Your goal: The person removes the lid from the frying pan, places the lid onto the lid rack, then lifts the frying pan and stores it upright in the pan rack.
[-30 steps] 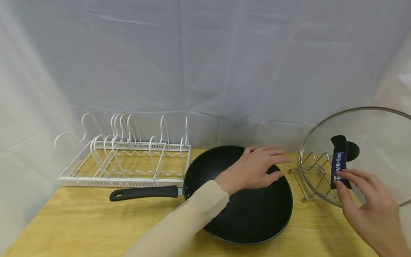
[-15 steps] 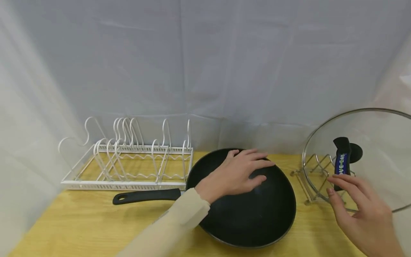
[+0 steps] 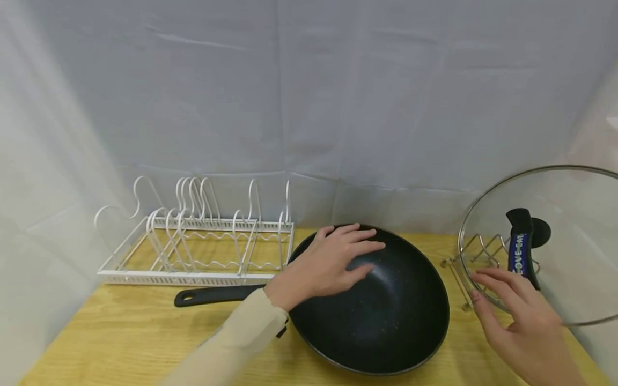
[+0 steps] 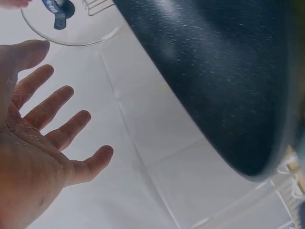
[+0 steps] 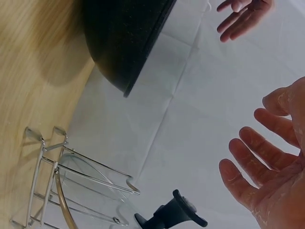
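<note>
A black wok (image 3: 391, 327) with a long handle (image 3: 217, 295) pointing left stands on the wooden table. Over its left part hovers my left hand (image 3: 321, 265), fingers spread and holding nothing; the left wrist view shows its palm (image 4: 33, 157) apart from the wok's rim. To the right, a glass lid (image 3: 579, 203) with a metal rim stands on edge in a small silver wire lid stand (image 5: 90, 171). My right hand (image 3: 523, 321) is in front of the lid's black handle (image 3: 520, 241), fingers loosely bent with a gap to the thumb. In the right wrist view it is apart from that handle.
At the left, a white wire dish rack (image 3: 169, 277) with several curved dividers lies behind the wok's handle. Grey-white sheeting (image 3: 338, 107) hangs along the back and sides of the table (image 3: 120, 332).
My right hand has let go of the lid handle and drawn left and slightly down from it. My left hand has moved left across the wok. The lid stays upright in its stand.
</note>
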`<control>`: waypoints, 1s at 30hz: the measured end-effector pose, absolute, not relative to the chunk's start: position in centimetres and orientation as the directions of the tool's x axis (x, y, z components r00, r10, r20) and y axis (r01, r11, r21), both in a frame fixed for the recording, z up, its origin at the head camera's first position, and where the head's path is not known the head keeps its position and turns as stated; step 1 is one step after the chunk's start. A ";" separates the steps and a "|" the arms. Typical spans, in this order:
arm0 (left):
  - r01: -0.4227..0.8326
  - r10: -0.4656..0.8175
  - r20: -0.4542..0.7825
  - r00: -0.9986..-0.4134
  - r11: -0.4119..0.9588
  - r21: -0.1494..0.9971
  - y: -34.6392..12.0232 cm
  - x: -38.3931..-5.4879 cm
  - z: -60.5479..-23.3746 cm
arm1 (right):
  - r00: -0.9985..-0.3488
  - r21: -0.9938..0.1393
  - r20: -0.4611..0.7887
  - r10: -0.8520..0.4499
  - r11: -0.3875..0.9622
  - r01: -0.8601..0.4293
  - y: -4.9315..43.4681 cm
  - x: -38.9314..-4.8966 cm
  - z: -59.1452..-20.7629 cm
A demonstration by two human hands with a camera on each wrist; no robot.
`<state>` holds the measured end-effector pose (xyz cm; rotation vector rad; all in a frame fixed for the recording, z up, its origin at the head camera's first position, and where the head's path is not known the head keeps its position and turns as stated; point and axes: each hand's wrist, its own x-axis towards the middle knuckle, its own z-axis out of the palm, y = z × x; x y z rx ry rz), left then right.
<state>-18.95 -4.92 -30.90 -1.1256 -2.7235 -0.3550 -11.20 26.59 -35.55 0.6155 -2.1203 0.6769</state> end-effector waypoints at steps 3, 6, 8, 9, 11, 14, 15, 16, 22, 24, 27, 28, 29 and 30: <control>0.701 0.662 0.241 -0.709 0.698 0.146 -5.8 -18.8 -31.3 | -0.579 -0.257 0.782 -0.230 0.727 -0.636 26.5 -11.3 -35.8; 0.696 0.658 0.236 -0.715 0.702 0.152 -6.6 -18.6 -31.8 | -0.593 -0.256 0.764 -0.254 0.725 -0.640 26.5 -11.5 -36.2; 0.698 0.660 0.234 -0.714 0.699 0.157 -7.1 -18.6 -32.1 | -0.603 -0.245 0.755 -0.256 0.743 -0.623 26.5 -11.6 -36.5; 0.700 0.661 0.236 -0.712 0.696 0.160 -7.3 -18.5 -32.2 | -0.615 -0.247 0.747 -0.251 0.754 -0.608 26.5 -11.6 -36.7; 0.702 0.663 0.239 -0.710 0.693 0.162 -7.7 -18.5 -32.6 | -0.639 -0.245 0.730 -0.243 0.780 -0.576 26.5 -11.7 -37.0; 0.701 0.660 0.244 -0.710 0.694 0.165 -8.3 -18.4 -32.8 | -0.671 -0.242 0.705 -0.230 0.812 -0.532 26.4 -11.9 -37.5; 0.699 0.658 0.245 -0.712 0.696 0.164 -8.5 -18.4 -32.9 | -0.681 -0.243 0.696 -0.226 0.819 -0.520 26.3 -11.9 -37.6; 0.695 0.654 0.243 -0.716 0.699 0.168 -8.7 -18.3 -33.0 | -0.688 -0.242 0.690 -0.225 0.824 -0.512 26.3 -12.0 -37.7; 0.677 0.638 0.242 -0.731 0.721 0.147 -10.2 -17.9 -33.3 | -0.714 -0.252 0.667 -0.214 0.836 -0.487 26.2 -12.7 -38.3; 0.677 0.639 0.246 -0.728 0.726 0.120 -10.6 -17.7 -33.4 | -0.721 -0.259 0.660 -0.211 0.837 -0.482 26.2 -12.9 -38.4; 0.683 0.648 0.246 -0.721 0.724 0.094 -11.0 -17.4 -33.6 | -0.732 -0.275 0.651 -0.200 0.837 -0.474 26.3 -13.2 -38.7; 0.686 0.652 0.246 -0.717 0.723 0.084 -11.2 -17.3 -33.7 | -0.733 -0.279 0.652 -0.195 0.837 -0.470 26.3 -13.3 -38.7; 0.688 0.655 0.244 -0.715 0.721 0.079 -11.3 -17.2 -33.8 | -0.733 -0.283 0.652 -0.191 0.837 -0.469 26.2 -13.4 -38.8; 0.690 0.658 0.241 -0.714 0.720 0.076 -11.5 -17.0 -33.8 | -0.736 -0.287 0.651 -0.185 0.838 -0.464 26.2 -13.5 -38.9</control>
